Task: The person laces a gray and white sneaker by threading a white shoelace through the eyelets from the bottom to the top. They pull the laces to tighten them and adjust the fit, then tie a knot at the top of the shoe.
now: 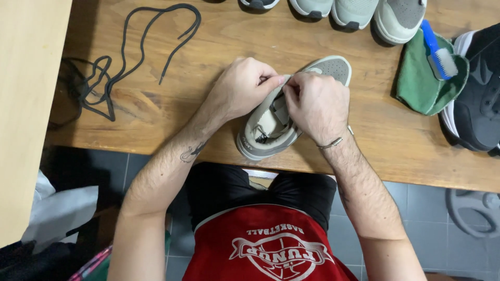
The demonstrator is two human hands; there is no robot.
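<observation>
The wooden table (156, 104) fills the upper part of the view, with the person seated at its 6 o'clock edge. At the middle of the table lies a grey and cream sneaker (271, 130), its toe toward 1 o'clock and its heel near the table's front edge. Both hands meet over its tongue. The left hand (242, 88) comes in from 7 o'clock, its grip pinched on the upper edge of the sneaker's opening. The right hand (317, 104) comes in from 5 o'clock and covers the lacing area, its grip clenched on the sneaker there; what its fingertips pinch is hidden. At 3 o'clock sits a black shoe (476, 104), with a green cloth (422, 88) just beside it and a blue brush (440, 52) lying on the cloth. A row of grey shoes (354, 13) lines the 12 o'clock edge. At 10 o'clock a loose dark shoelace (130, 52) lies in loops.
</observation>
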